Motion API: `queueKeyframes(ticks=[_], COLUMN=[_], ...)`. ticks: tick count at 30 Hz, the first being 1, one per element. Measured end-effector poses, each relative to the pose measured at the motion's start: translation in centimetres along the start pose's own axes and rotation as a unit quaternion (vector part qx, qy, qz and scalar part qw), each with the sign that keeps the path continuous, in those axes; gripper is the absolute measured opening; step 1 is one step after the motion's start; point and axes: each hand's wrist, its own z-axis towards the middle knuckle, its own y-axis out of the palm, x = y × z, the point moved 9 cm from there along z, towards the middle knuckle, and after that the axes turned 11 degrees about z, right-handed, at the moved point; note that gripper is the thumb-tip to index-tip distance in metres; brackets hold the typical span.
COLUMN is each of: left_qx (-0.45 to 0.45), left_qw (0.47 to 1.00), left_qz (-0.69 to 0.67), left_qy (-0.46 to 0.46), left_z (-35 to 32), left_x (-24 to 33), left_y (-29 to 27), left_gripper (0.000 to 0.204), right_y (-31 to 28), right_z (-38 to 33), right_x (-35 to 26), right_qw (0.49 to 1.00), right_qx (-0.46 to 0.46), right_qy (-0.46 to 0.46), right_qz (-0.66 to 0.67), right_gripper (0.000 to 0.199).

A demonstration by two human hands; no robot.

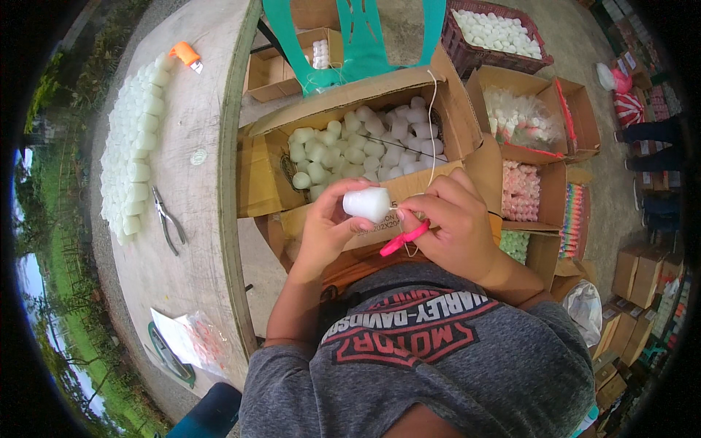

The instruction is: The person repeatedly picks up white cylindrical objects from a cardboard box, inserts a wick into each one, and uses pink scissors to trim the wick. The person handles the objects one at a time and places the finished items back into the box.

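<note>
My left hand (330,228) is closed round a white, candle-like tapered cylinder (366,204), its narrower end toward my right hand. My right hand (454,223) pinches a thin white cord (436,109) close against that end. The cord also arches up over the far wall of the box. What look like pink scissors (405,238) hang at my right fingers with their handle showing; their blades are hidden. Beneath both hands stands an open cardboard box (292,219) holding many similar white cylinders (350,150).
On the table (197,292) to the left are rows of white cylinders (135,146), an orange-handled tool (186,55), pliers (168,221) and a plastic packet (197,339). A green chair (365,51) and a filled crate (500,36) stand beyond; more boxes (533,186) stand right.
</note>
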Motion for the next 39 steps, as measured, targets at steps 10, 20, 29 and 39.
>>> queueKeyframes(ticks=[10,20,29,39], left_qx=[0.058,0.041,0.075,0.154], left_qw=[0.998,0.995,0.997,0.959], left_qz=[0.02,0.058,0.027,-0.221], left_qy=[0.021,0.073,0.006,-0.085], left_z=[-0.5,-0.6,-0.7,-0.1], left_x=[0.2,1.5,0.8,-0.6], left_y=[-0.8,-0.5,-1.3,1.0], left_gripper=[0.051,0.049,0.064,0.039], right_y=[0.5,0.2,-0.4,2.0], right_z=[0.2,-0.2,-0.7,-0.9], right_x=[0.4,0.3,1.8,1.5], right_qw=[0.999,0.999,0.994,0.996], right_qx=[0.009,0.006,0.041,-0.013], right_qy=[0.019,-0.026,0.036,0.027], right_qz=[0.032,0.039,0.097,0.086], right_gripper=[0.02,0.022,0.019,0.023])
